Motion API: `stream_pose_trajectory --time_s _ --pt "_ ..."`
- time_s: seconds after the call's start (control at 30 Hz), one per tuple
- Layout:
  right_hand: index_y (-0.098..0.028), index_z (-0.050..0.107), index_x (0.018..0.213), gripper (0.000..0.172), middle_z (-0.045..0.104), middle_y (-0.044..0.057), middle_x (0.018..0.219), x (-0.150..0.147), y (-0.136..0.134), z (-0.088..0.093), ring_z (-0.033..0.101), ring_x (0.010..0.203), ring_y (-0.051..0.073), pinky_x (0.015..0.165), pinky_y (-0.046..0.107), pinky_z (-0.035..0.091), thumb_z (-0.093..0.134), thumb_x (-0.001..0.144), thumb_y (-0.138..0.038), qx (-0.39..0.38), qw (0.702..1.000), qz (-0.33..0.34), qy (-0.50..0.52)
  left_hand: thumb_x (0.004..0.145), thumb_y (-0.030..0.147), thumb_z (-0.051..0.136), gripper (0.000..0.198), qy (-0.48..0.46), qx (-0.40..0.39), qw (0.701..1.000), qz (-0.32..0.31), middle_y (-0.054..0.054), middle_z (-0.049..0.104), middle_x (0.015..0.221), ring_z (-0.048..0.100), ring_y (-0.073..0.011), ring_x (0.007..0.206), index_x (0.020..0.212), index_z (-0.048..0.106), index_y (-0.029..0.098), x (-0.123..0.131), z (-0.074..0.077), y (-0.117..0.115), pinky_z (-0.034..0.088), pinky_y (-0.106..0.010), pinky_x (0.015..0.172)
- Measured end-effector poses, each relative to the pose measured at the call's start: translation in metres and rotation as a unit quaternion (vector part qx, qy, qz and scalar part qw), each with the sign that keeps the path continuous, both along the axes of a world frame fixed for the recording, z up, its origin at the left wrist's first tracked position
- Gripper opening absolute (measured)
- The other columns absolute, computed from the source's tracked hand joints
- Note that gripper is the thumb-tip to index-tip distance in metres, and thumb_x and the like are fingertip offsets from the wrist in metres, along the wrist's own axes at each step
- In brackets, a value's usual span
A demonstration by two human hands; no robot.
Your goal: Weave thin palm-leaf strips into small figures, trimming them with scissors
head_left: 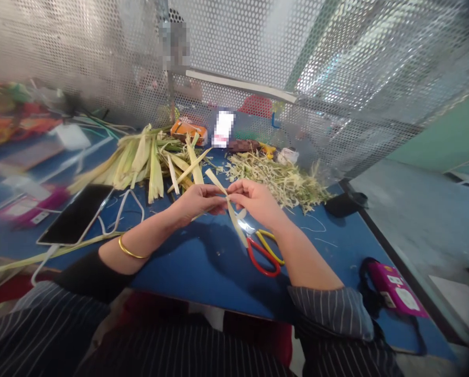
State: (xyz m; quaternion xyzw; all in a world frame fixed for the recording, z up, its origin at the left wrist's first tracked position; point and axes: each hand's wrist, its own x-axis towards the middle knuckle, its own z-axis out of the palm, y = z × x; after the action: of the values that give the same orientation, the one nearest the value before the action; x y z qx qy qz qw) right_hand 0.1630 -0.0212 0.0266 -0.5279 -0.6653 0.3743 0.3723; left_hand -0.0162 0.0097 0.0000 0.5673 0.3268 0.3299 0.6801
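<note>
Both my hands meet over the blue table [203, 267] and pinch one pale palm-leaf strip [234, 220]. My left hand [197, 201], with a gold bangle on its wrist, grips the strip from the left. Fingers of my right hand [253, 200] close on it from the right. The strip runs slantwise from above the hands down toward the table. Just below my right hand lie scissors [263, 254] with one red and one yellow handle.
A heap of green-yellow leaves [140, 157] lies at the back left, and shredded trimmings [281, 178] at the back right. A dark phone [77, 213] with a white cable rests on the left. A pink device [395, 288] sits at the right edge. A perforated metal screen [258, 63] stands behind.
</note>
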Motion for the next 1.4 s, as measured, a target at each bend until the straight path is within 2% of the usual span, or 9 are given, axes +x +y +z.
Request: stream_pose_trajectory --time_s 0.13,0.37,0.57,0.77,0.97,1.03,1.1,1.23,1.4 --pt "-0.017 0.058 0.082 0.016 0.060 0.000 0.071 0.006 0.001 0.002 0.052 0.055 0.009 0.053 0.025 0.042 0.061 0.074 -0.031 0.012 0.998 -0.021 -0.056 0.074 0.025 0.067 0.032 -0.006 -0.010 0.999 0.036 -0.007 0.070 0.078 0.065 -0.0126 0.066 0.104 0.066 0.014 -0.001 0.000 0.001 0.049 -0.022 0.059" --pt "-0.018 0.063 0.073 0.018 0.055 -0.003 0.057 0.005 0.002 -0.005 0.046 0.051 0.009 0.051 0.024 0.035 0.056 0.079 -0.033 0.066 0.984 -0.018 -0.164 0.075 0.033 0.067 0.035 0.004 -0.016 1.000 0.018 -0.010 0.070 0.089 0.065 -0.0120 0.060 0.105 0.067 0.016 0.003 -0.005 -0.001 0.041 -0.019 0.045" --pt "-0.021 0.064 0.082 0.015 0.063 0.005 0.088 0.006 0.000 -0.001 0.057 0.083 0.017 0.074 0.031 0.041 0.053 0.083 -0.031 0.270 0.929 -0.144 -0.207 0.072 0.030 0.070 0.024 -0.026 -0.054 0.990 0.128 -0.008 0.069 0.077 0.056 -0.0063 0.047 0.089 0.070 0.013 0.004 -0.010 0.006 0.030 -0.018 0.037" --pt "-0.022 0.061 0.068 0.023 0.062 -0.001 0.061 -0.007 -0.007 -0.007 0.052 0.054 0.012 0.053 0.026 0.031 0.056 0.081 -0.040 0.096 0.952 -0.035 -0.287 0.071 0.028 0.071 0.025 -0.058 -0.078 0.985 0.144 -0.009 0.069 0.082 0.060 -0.0083 0.052 0.090 0.068 0.011 0.002 -0.009 0.009 0.032 -0.017 0.038" --pt "-0.021 0.057 0.064 0.025 0.059 -0.003 0.053 -0.019 -0.017 -0.007 0.051 0.050 0.011 0.052 0.024 0.030 0.046 0.086 -0.026 0.052 0.959 0.019 -0.278 0.068 0.027 0.073 0.028 -0.063 -0.030 0.983 0.171 -0.009 0.069 0.079 0.055 -0.0060 0.049 0.090 0.067 0.011 0.007 -0.017 0.007 0.031 -0.017 0.038" --pt "-0.021 0.057 0.060 0.027 0.057 -0.003 0.052 -0.019 -0.021 -0.001 0.049 0.049 0.011 0.051 0.024 0.029 0.048 0.085 -0.027 0.049 0.956 0.041 -0.287 0.068 0.028 0.073 0.027 -0.052 -0.037 0.985 0.159 -0.008 0.068 0.075 0.052 -0.0050 0.047 0.089 0.068 0.011 0.007 -0.017 0.005 0.029 -0.017 0.037" --pt "-0.020 0.058 0.058 0.029 0.057 -0.002 0.054 -0.017 -0.023 0.006 0.047 0.050 0.011 0.051 0.024 0.028 0.051 0.084 -0.033 0.085 0.951 0.005 -0.296 0.068 0.027 0.072 0.025 -0.020 -0.044 0.991 0.125 -0.006 0.067 0.072 0.051 -0.0053 0.046 0.088 0.068 0.012 0.007 -0.013 0.001 0.028 -0.017 0.037" --pt "-0.022 0.064 0.071 0.026 0.061 0.001 0.070 -0.012 -0.018 0.008 0.050 0.060 0.012 0.057 0.026 0.033 0.055 0.081 -0.043 0.165 0.947 -0.103 -0.254 0.068 0.028 0.068 0.018 0.081 -0.003 0.996 -0.035 -0.006 0.068 0.071 0.052 -0.0078 0.046 0.078 0.070 0.013 0.007 -0.005 -0.011 0.032 -0.017 0.038" --pt "-0.020 0.063 0.074 0.029 0.058 0.000 0.061 -0.018 -0.009 -0.016 0.046 0.051 0.011 0.050 0.025 0.034 0.058 0.077 -0.048 -0.061 0.996 0.043 -0.048 0.073 0.039 0.062 0.026 0.129 0.042 0.978 -0.159 -0.009 0.070 0.072 0.055 -0.0110 0.045 0.078 0.071 0.015 0.011 -0.006 -0.024 0.034 -0.019 0.036"
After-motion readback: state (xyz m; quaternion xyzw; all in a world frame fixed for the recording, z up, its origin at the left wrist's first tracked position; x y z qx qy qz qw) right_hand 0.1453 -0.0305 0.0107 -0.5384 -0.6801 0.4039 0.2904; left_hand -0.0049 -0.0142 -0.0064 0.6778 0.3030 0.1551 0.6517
